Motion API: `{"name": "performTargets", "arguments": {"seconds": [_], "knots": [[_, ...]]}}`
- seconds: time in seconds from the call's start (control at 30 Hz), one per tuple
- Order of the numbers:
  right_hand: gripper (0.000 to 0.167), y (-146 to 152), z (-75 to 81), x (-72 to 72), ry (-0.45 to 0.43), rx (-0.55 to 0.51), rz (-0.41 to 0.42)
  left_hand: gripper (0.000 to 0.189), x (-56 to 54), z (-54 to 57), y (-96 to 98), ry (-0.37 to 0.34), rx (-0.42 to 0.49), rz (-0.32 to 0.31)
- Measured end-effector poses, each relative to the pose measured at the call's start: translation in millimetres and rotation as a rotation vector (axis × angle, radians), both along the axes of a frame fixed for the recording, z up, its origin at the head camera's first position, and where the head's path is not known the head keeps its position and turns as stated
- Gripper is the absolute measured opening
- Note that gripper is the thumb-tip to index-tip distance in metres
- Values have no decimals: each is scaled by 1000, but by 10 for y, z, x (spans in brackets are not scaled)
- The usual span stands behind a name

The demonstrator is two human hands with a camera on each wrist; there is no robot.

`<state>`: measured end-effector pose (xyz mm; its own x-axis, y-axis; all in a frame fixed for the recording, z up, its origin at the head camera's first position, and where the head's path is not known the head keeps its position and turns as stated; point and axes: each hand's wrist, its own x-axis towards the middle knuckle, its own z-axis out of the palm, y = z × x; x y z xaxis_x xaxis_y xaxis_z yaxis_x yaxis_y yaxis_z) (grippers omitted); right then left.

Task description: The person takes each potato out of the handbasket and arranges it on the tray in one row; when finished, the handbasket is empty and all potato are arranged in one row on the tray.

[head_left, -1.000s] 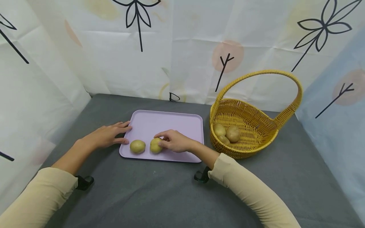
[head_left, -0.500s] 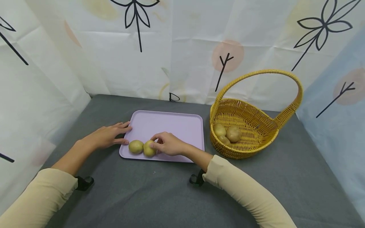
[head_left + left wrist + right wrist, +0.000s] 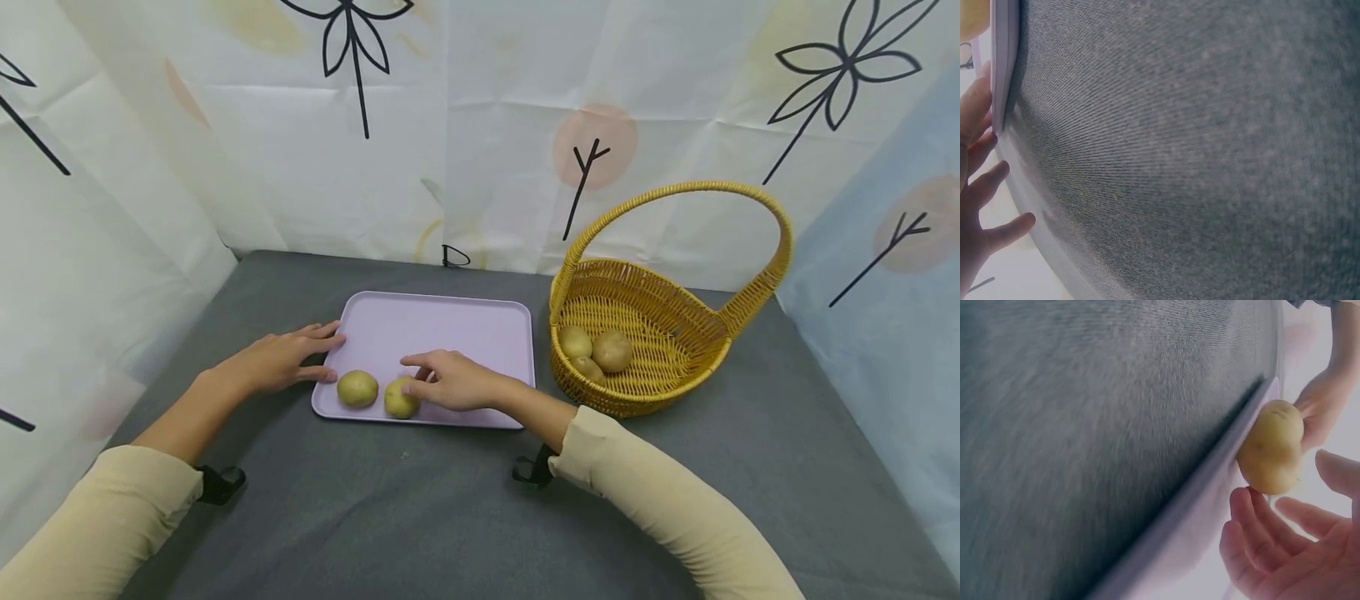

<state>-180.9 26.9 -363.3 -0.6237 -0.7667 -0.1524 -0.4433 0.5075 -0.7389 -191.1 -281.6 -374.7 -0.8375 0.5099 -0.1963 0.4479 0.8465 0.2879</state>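
Note:
Two potatoes lie on the lilac tray (image 3: pixel 465 321) near its front left corner, a small gap between them. My left hand (image 3: pixel 281 358) rests at the tray's left edge with fingers spread, beside the left potato (image 3: pixel 357 388). Just right of the other potato (image 3: pixel 402 397) is my right hand (image 3: pixel 457 381), thumb and index finger parted. In the right wrist view the fingertips (image 3: pixel 1241 497) come right up to the nearer potato (image 3: pixel 1266 472), with a wide space between thumb and fingers. The left wrist view catches spread fingers (image 3: pixel 991 181) by the tray's rim (image 3: pixel 1005 62).
A yellow wicker basket (image 3: pixel 660 404) with a tall arched handle stands right of the tray, holding several potatoes (image 3: pixel 612 351). Grey cloth (image 3: pixel 375 517) covers the table. Printed white curtains (image 3: pixel 495 167) hang behind and at the sides.
My right hand slid the held potato left against the other one, then let go; it has drawn back slightly right with fingers parted. The potatoes now sit slightly apart. My left hand stayed put.

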Motion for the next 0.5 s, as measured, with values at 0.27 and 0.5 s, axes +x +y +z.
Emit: {"name": "performTargets", "arguments": {"seconds": [0.27,0.5], "knots": [[49,408,258,85,-13,-27,64,75,8,2,-9,2,20,-5],[41,929,544,77,47,-69,112,76,5,11,0,-2,12,-8]]}}
